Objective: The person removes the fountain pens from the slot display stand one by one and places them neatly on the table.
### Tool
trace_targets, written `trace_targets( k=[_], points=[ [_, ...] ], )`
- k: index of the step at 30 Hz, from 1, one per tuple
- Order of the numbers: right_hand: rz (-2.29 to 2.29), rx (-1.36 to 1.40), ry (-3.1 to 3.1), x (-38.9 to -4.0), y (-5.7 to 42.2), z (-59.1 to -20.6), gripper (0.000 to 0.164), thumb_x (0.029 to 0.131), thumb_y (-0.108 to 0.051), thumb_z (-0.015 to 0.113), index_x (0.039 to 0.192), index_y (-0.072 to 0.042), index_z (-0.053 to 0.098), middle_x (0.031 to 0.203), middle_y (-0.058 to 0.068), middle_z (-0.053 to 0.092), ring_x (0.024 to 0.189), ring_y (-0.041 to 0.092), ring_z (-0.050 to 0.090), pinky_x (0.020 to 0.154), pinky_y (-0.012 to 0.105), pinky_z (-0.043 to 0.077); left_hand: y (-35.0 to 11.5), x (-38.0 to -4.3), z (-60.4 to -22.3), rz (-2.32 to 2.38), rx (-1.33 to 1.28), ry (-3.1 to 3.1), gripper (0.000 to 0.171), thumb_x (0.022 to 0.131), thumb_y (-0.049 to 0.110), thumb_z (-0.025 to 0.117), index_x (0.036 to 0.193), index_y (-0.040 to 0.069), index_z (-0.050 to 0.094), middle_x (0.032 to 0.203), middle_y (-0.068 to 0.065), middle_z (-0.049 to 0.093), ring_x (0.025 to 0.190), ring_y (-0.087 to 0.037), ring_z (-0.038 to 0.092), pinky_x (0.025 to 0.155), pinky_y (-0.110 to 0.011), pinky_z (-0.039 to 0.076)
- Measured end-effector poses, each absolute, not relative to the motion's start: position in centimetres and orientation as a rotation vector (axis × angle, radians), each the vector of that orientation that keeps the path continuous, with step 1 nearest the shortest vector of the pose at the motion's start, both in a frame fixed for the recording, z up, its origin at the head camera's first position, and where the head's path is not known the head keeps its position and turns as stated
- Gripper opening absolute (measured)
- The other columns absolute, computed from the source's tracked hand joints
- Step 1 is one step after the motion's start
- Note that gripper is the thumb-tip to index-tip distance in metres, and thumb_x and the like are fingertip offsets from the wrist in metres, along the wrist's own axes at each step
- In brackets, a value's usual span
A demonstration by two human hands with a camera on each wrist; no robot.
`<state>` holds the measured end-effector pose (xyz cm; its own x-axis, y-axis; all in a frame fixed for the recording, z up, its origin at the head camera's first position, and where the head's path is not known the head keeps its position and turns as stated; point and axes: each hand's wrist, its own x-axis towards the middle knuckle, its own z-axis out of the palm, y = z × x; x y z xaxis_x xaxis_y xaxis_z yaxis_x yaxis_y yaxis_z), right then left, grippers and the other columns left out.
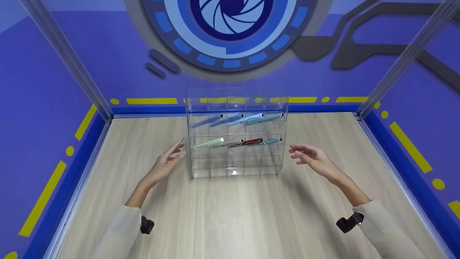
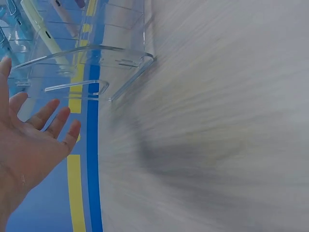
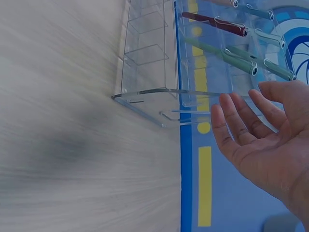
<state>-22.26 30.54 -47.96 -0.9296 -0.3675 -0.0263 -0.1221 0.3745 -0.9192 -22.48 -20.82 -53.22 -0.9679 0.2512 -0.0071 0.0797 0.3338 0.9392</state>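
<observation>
A clear acrylic pen rack [image 1: 235,167] stands on the wooden table, with pens lying tilted on its upper and middle tiers. The upper row is blue to teal, including a light blue pen [image 1: 248,119]. Along the middle row are a pale green pen [image 1: 212,142], a dark red pen [image 1: 253,141] and a teal pen [image 1: 273,141]. My left hand [image 1: 165,163] hovers beside the rack's left side, fingers loosely extended and holding nothing. On the opposite side my right hand [image 1: 318,160] faces the rack with relaxed, slightly bent fingers, also holding nothing.
Blue-purple panels [image 1: 143,86] with yellow dashes enclose the table [image 1: 233,216] at the back and both sides. Metal posts [image 1: 77,68] rise at the back corners. Each sleeve carries a small black wrist camera [image 1: 146,225].
</observation>
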Motion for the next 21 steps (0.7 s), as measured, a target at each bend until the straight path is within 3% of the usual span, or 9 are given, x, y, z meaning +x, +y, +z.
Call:
trace_targets(
  k=[9, 16, 21],
  points=[
    [-1.618, -0.436, 2.368, -22.7, 29.0, -47.9, 0.045, 0.109, -0.02, 0.052, 0.145, 0.007, 0.05, 0.144, 0.03, 0.055, 0.11, 0.002, 0.066, 0.095, 0.02, 0.057, -19.5, -23.2, -54.2, 1.74, 0.314, 2.345, 0.071, 0.109, 0.028, 0.052, 0.166, 0.017, 0.012, 0.17, -0.016, 0.021, 0.156, -0.04, 0.023, 0.127, -0.056, 0.023],
    [-1.704, -0.472, 2.338, -23.2, 27.8, -47.9, 0.043, 0.108, -0.008, 0.05, 0.148, 0.008, 0.046, 0.147, 0.032, 0.051, 0.113, 0.008, 0.068, 0.094, 0.022, 0.058, -19.3, -24.1, -54.7, 1.737, 0.261, 2.282, 0.078, 0.107, 0.022, 0.055, 0.166, 0.017, 0.005, 0.171, -0.016, 0.015, 0.157, -0.041, 0.019, 0.122, -0.061, 0.031],
    [-1.792, -0.439, 2.333, -23.7, 27.0, -48.3, 0.044, 0.107, -0.004, 0.051, 0.149, 0.008, 0.044, 0.146, 0.034, 0.049, 0.108, 0.005, 0.069, 0.092, 0.023, 0.059, -18.7, -24.8, -55.3, 1.786, 0.219, 2.236, 0.081, 0.104, 0.01, 0.052, 0.166, 0.014, 0.001, 0.171, -0.019, 0.012, 0.158, -0.042, 0.016, 0.127, -0.058, 0.023]
  ],
)
